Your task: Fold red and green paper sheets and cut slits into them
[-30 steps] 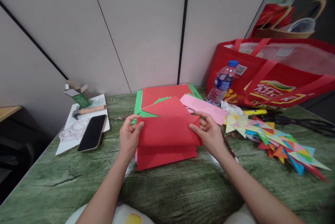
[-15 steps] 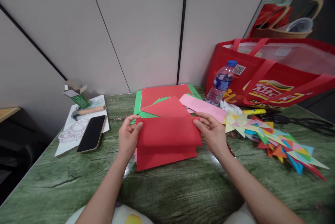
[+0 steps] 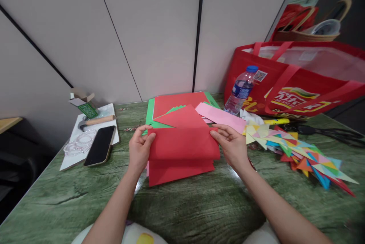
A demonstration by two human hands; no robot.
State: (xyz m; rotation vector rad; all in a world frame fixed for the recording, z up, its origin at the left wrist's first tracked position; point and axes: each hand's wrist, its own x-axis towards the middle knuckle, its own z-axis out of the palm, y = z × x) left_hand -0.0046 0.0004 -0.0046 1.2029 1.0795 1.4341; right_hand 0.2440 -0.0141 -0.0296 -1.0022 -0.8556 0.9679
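Observation:
A red sheet of paper (image 3: 184,144), bent over along its near side, is stretched between my two hands. My left hand (image 3: 140,145) pinches its upper left corner between thumb and fingers. At the upper right corner, my right hand (image 3: 230,140) grips it the same way. More red paper (image 3: 179,173) lies beneath, with a sliver of pink at its left edge. Behind the held sheet rest a pointed red paper piece (image 3: 184,115), green paper with a stepped edge, a pink strip (image 3: 222,116) and a red sheet (image 3: 179,101).
Folded multicoloured paper pieces (image 3: 302,149), a yellow marker (image 3: 276,121) and black scissors (image 3: 327,131) lie right. A water bottle (image 3: 241,90) stands before a red bag (image 3: 296,80). At left are a phone (image 3: 100,145), a hammer (image 3: 97,121), clear beads (image 3: 80,143) and a small box (image 3: 85,107).

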